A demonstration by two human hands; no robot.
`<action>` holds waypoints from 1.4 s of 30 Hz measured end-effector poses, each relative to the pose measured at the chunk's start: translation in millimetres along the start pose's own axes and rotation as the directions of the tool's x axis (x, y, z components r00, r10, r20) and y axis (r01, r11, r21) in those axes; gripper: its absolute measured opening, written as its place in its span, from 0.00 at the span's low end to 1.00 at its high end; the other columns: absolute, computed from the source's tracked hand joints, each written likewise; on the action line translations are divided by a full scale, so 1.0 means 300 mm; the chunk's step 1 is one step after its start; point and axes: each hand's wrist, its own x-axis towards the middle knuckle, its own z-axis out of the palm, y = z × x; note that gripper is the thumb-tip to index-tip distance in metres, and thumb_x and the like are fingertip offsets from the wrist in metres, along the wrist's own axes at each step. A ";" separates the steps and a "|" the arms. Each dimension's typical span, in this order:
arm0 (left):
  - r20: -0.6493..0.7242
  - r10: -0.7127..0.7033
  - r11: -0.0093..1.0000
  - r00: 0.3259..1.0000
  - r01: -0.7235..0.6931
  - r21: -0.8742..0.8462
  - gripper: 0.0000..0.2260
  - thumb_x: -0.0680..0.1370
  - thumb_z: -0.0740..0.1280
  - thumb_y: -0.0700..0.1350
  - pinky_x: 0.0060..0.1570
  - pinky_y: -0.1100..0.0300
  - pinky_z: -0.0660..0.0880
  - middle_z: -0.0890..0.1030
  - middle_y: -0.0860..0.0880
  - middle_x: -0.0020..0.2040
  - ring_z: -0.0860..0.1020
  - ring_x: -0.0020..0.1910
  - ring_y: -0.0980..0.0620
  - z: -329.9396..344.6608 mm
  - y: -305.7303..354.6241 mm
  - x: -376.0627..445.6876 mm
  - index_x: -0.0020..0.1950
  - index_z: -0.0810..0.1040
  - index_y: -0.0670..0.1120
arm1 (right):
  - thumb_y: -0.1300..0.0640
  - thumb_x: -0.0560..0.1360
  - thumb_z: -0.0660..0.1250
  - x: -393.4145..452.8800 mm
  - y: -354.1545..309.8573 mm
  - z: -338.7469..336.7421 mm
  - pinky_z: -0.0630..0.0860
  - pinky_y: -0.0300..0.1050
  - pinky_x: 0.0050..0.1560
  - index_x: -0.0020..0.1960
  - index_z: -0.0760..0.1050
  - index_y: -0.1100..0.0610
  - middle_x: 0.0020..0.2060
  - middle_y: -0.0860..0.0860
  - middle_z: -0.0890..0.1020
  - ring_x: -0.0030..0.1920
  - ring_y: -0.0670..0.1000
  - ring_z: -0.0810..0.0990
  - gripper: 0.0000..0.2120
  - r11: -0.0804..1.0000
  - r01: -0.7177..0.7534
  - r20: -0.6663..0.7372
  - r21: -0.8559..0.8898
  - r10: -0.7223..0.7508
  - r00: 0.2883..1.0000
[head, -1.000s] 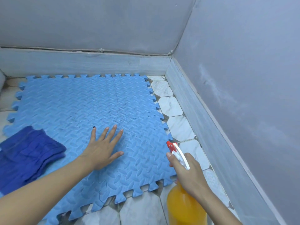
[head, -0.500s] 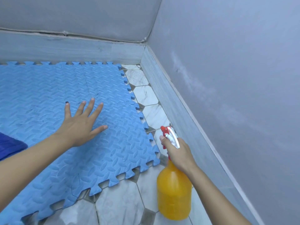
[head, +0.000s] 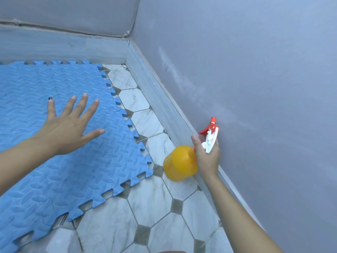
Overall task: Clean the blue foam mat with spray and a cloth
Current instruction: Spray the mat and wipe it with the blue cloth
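**Readying the sprayer beside the mat**

Lying flat in the corner of the room, the blue foam mat with interlocking toothed edges and an embossed leaf pattern [head: 69,161] is covering the left part of the white marble-look floor tiles with small grey diamond insets [head: 155,207], its far edge sitting close to the grey skirting board [head: 73,46]. The left hand [head: 67,128] is pressing down on it, palm flat and fingers spread wide, gripping nothing. Faint dark scuffs are showing on the foam beyond the fingertips.

Off the mat's right edge, the right hand [head: 206,154] is clenching the neck of the orange plastic spray bottle with a red and white trigger head [head: 182,163]. The bottle is hanging above the tiles, tilted, with its base facing the camera and its red nozzle pointing up toward the grey painted wall [head: 255,88].

The step in hand looks like bringing the sprayer to bear. Doing it well would mean turning the nozzle round toward the scuffed foam before squeezing, keeping the bottle roughly upright so the tube draws liquid, and lifting the flat hand clear of the mist. No cloth is in view here.
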 end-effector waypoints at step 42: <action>0.040 -0.611 0.788 0.791 0.612 -0.064 0.30 0.77 0.42 0.68 0.74 0.42 0.40 0.43 0.54 0.79 0.42 0.78 0.47 0.338 -0.571 -0.405 0.78 0.46 0.60 | 0.35 0.80 0.43 -0.290 -0.135 1.160 0.46 0.62 0.76 0.78 0.57 0.49 0.78 0.52 0.59 0.78 0.55 0.54 0.32 0.474 0.869 0.864 -0.140 -0.369 0.341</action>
